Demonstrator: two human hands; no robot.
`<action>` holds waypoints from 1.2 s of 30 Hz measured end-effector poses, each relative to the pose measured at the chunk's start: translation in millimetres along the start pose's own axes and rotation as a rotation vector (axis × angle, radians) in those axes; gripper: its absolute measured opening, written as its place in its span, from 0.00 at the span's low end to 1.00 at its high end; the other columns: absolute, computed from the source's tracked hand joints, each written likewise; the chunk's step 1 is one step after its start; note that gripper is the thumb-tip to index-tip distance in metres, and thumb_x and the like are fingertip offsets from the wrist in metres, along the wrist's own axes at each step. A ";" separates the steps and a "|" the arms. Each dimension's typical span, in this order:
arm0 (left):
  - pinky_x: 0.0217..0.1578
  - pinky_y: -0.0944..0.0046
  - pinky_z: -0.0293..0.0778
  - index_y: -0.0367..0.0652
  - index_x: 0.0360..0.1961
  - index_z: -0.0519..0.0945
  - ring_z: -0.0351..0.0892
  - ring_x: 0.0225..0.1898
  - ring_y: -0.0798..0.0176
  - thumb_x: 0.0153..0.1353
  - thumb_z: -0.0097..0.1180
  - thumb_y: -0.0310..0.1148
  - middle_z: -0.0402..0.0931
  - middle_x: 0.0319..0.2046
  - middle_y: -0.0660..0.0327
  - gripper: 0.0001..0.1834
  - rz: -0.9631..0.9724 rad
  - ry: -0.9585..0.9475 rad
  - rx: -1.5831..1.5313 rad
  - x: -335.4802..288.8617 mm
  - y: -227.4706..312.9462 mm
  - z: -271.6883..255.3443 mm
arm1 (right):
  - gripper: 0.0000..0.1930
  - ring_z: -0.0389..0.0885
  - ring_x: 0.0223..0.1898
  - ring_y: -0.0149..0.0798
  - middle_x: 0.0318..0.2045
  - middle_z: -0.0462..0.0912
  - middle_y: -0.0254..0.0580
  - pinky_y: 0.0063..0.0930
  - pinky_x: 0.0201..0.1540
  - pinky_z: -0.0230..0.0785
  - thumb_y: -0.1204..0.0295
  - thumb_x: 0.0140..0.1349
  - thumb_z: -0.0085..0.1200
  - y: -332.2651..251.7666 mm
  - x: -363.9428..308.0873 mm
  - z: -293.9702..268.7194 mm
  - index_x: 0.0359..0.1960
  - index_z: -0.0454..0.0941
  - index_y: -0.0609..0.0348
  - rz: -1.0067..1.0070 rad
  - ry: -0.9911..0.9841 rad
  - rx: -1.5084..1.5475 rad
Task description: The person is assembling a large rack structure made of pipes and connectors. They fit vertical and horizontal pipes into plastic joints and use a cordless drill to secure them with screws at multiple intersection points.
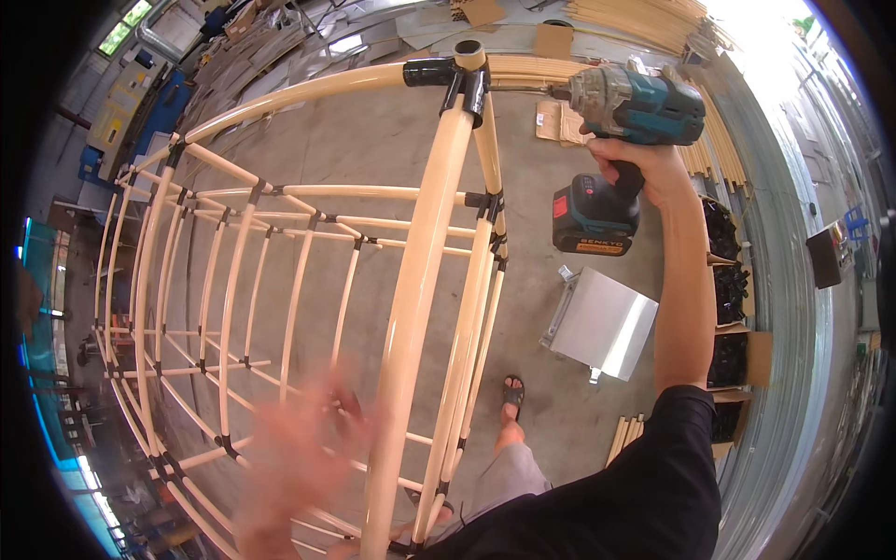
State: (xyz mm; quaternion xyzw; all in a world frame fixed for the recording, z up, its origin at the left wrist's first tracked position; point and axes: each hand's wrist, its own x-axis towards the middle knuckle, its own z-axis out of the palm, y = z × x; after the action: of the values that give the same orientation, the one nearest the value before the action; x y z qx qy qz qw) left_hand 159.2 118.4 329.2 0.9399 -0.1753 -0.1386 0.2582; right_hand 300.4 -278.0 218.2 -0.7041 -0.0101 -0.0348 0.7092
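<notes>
My right hand (651, 168) is wrapped round the grip of a teal and black cordless impact driver (649, 107). The driver's nose points left, toward a black metal pipe joint (473, 86) at the top of a frame, and its bit reaches close to that joint; whether they touch I cannot tell. A thick beige pipe (422, 280) runs down from the joint. Left of this pipe, low in the view, my left hand (313, 448) is smeared by motion. Its fingers cannot be made out, nor can anything they may hold.
The beige pipe frame with black joints spreads across the left (245, 224). A silver-grey box (602, 322) lies on the concrete floor. Along the right stand cartons of black parts (730, 289) beside long metal bars (793, 308). Flattened cardboard (560, 121) and pipes lie beyond.
</notes>
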 end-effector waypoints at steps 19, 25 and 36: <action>0.33 0.63 0.71 0.40 0.31 0.82 0.75 0.25 0.66 0.71 0.41 0.47 0.78 0.22 0.62 0.24 0.507 0.268 -0.168 310.6 10.2 -1.3 | 0.14 0.70 0.20 0.30 0.20 0.72 0.36 0.25 0.23 0.62 0.72 0.60 0.61 5.1 -2.1 7.1 0.44 0.76 0.68 0.144 -0.107 0.114; 0.36 0.60 0.70 0.39 0.33 0.80 0.74 0.28 0.62 0.70 0.38 0.46 0.76 0.24 0.59 0.23 0.467 0.289 -0.141 302.0 12.9 3.0 | 0.14 0.70 0.19 0.31 0.20 0.72 0.36 0.26 0.23 0.62 0.72 0.59 0.61 8.7 -10.8 12.0 0.43 0.75 0.67 0.192 -0.058 0.166; 0.40 0.59 0.70 0.38 0.34 0.80 0.76 0.31 0.60 0.69 0.37 0.44 0.79 0.27 0.57 0.23 0.458 0.321 -0.145 299.7 15.7 6.8 | 0.12 0.71 0.19 0.31 0.19 0.71 0.36 0.27 0.24 0.63 0.72 0.58 0.63 3.7 -18.5 18.1 0.39 0.74 0.63 0.145 -0.045 0.189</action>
State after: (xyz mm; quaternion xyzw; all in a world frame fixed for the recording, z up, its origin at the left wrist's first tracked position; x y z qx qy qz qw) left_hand 422.4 -17.4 281.0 0.8648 -0.3296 0.0615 0.3737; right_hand 282.8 -259.2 213.5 -0.6336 0.0218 0.0337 0.7726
